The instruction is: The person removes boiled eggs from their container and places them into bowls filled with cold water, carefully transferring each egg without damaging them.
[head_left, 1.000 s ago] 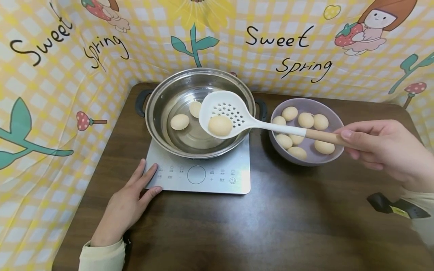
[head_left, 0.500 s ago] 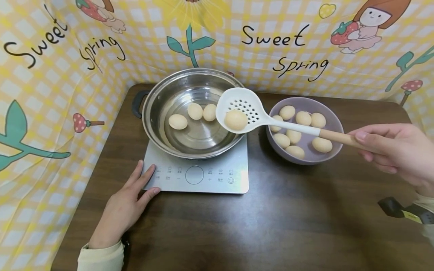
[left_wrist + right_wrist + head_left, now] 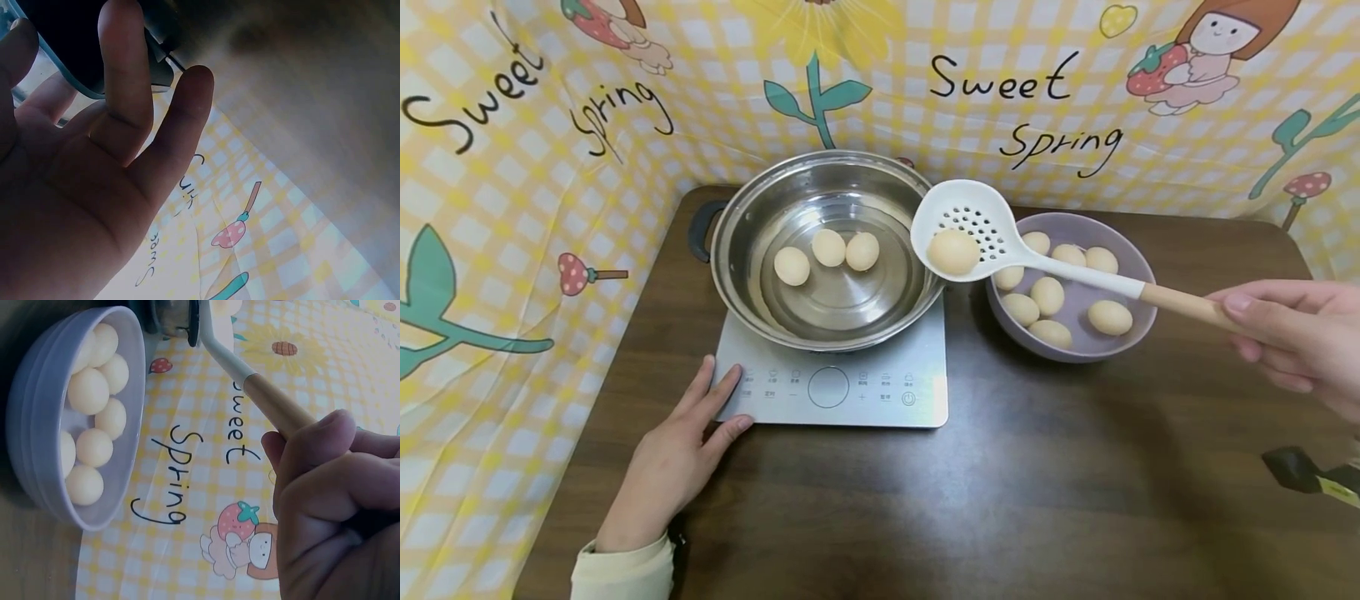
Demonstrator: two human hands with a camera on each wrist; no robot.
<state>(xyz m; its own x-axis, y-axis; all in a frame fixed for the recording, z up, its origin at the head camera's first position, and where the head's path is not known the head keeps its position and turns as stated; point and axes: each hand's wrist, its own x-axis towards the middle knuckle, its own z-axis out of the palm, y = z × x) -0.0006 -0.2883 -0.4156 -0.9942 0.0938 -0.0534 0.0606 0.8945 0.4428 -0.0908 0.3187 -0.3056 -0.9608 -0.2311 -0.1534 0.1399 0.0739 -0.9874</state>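
Note:
My right hand (image 3: 1300, 333) grips the wooden handle of a white slotted spoon (image 3: 1067, 268). One egg (image 3: 955, 252) lies in the spoon's bowl, which hangs above the gap between the pot's right rim and the purple bowl. In the steel pot (image 3: 752, 308) three eggs sit in clear water. The purple bowl (image 3: 1078, 354) to the right holds several eggs (image 3: 1110, 317); the spoon covers part of it. My left hand (image 3: 677, 450) rests with spread fingers on the left edge of the silver induction cooker (image 3: 887, 408) under the pot.
A dark wooden table (image 3: 1000, 500) carries everything. Yellow checked cloth (image 3: 1060, 183) with printed figures stands close behind the pot and along the left side. The pot's black left handle (image 3: 702, 229) juts out over the table.
The spoon with its egg has moved right, from over the pot to between pot and bowl, so the three eggs in the water all show. The left hand has stayed on the cooker.

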